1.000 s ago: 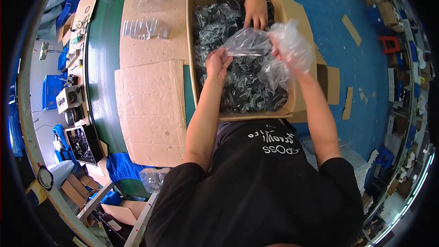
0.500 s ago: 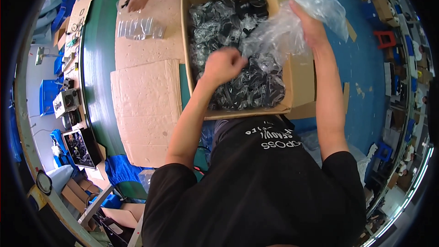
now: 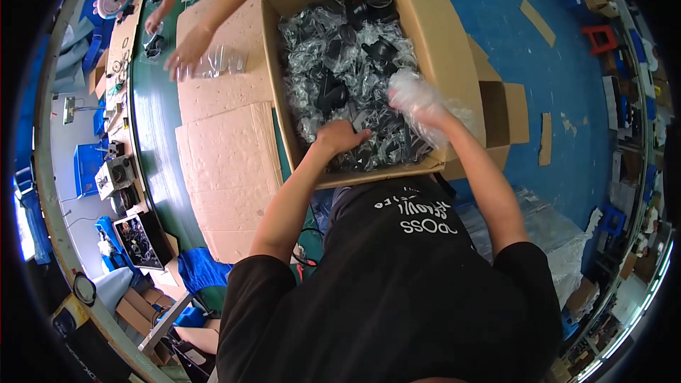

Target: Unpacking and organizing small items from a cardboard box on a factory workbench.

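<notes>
An open cardboard box (image 3: 454, 50) in front of me is filled with black plastic parts (image 3: 333, 92), many of them wrapped in clear film. My left hand (image 3: 340, 137) rests on the wrapped parts near the box's left front side; its thumb is spread away from the fingers, whose tips are partly hidden, and no held thing shows. Over the right part of the contents, my right hand (image 3: 431, 115) is closed on a crumpled clear plastic bag (image 3: 415, 92). The bag covers most of its fingers.
Opposite me, another person's hand (image 3: 188, 53) reaches over clear plastic trays (image 3: 223, 60) on the cardboard sheet (image 3: 227, 163). That person's other hand is by a wrapped black part (image 3: 153, 46). A smaller open carton (image 3: 495, 110) stands right of the box, near plastic sheeting (image 3: 546, 234).
My right hand has swung down and left into the box with the plastic bag. My left hand has lowered onto the parts. The other person's hands have moved apart.
</notes>
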`<state>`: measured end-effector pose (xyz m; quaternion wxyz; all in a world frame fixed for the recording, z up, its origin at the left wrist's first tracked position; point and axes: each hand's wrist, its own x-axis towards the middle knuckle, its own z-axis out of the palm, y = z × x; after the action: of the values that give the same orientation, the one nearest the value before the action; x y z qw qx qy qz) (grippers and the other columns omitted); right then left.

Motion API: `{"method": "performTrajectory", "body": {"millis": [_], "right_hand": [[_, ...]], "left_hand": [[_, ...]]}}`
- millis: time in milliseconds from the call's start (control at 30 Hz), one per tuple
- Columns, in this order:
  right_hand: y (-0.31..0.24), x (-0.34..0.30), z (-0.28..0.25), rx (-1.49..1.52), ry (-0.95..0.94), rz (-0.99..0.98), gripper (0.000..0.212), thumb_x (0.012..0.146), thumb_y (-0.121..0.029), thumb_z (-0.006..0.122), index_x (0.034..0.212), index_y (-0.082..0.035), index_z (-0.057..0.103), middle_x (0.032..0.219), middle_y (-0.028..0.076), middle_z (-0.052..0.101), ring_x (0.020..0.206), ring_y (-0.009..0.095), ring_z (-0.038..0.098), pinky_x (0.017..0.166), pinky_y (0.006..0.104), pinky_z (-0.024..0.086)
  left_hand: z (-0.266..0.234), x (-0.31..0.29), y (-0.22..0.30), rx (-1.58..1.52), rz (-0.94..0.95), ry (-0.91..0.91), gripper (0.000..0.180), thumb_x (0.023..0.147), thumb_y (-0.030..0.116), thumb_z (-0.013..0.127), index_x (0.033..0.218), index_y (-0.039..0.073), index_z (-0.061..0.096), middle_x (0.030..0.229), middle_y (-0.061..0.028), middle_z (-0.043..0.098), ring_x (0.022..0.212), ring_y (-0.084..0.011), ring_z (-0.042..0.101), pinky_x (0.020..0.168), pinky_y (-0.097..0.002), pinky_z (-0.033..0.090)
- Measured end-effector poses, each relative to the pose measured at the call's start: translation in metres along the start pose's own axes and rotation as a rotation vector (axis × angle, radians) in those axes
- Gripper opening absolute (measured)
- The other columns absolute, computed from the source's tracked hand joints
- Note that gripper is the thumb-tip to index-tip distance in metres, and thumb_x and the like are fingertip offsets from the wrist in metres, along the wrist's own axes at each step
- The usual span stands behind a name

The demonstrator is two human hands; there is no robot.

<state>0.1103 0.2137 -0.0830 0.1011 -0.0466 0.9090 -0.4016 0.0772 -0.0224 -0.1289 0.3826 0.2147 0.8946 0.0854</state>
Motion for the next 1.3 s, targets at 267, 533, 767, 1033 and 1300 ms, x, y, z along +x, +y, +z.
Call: {"method": "performTrajectory", "body": {"millis": [267,533,767,1033,1300], "right_hand": [[-0.021,0.013,0.038,0.397,-0.008,-0.013,0.031,0.082,-0.018,0.062,0.111,-0.006,0.059,0.098,0.002,0.063,0.082,0.015,0.058,0.073,0.025,0.046],[-0.07,0.03,0.031,0.079,0.434,-0.344,0.038,0.079,-0.015,0.064,0.114,-0.005,0.059,0.096,0.002,0.065,0.082,0.015,0.059,0.073,0.0259,0.045],[-0.049,0.065,0.031,0.539,0.098,-0.207,0.035,0.08,-0.016,0.065,0.112,-0.004,0.062,0.092,0.002,0.066,0.077,0.014,0.06,0.067,0.0236,0.046],[-0.072,0.072,-0.05,0.863,0.494,0.203,0.034,0.087,-0.023,0.063,0.118,-0.009,0.06,0.109,0.002,0.061,0.093,0.011,0.055,0.079,0.0239,0.044],[-0.043,-0.003,-0.121,0.172,0.505,-0.027,0.039,0.086,-0.027,0.058,0.116,-0.003,0.056,0.115,0.007,0.056,0.099,0.02,0.052,0.091,0.0285,0.04]], "left_hand": [[-0.037,-0.013,-0.017,-1.235,0.171,-0.206,0.033,0.09,0.027,0.05,0.065,0.007,0.056,0.054,-0.0028,0.05,0.045,-0.0126,0.042,0.047,-0.0228,0.036],[-0.077,-0.022,-0.003,-2.348,0.481,-0.207,0.027,0.09,0.013,0.047,0.063,0.013,0.045,0.051,0.0034,0.038,0.043,-0.0076,0.031,0.046,-0.0191,0.028],[-0.109,-0.016,-0.005,-2.098,0.494,-0.346,0.028,0.09,0.015,0.046,0.063,0.013,0.043,0.052,0.003,0.039,0.046,-0.008,0.033,0.046,-0.019,0.028],[-0.125,-0.015,-0.008,-1.468,0.422,0.202,0.032,0.089,0.03,0.05,0.076,0.002,0.058,0.063,-0.006,0.057,0.055,-0.0138,0.05,0.051,-0.0229,0.037],[-0.016,0.024,0.035,-0.369,0.018,0.097,0.056,0.081,0.047,0.059,0.092,-0.008,0.061,0.079,-0.0163,0.064,0.067,-0.0274,0.059,0.067,-0.0347,0.049]]}}
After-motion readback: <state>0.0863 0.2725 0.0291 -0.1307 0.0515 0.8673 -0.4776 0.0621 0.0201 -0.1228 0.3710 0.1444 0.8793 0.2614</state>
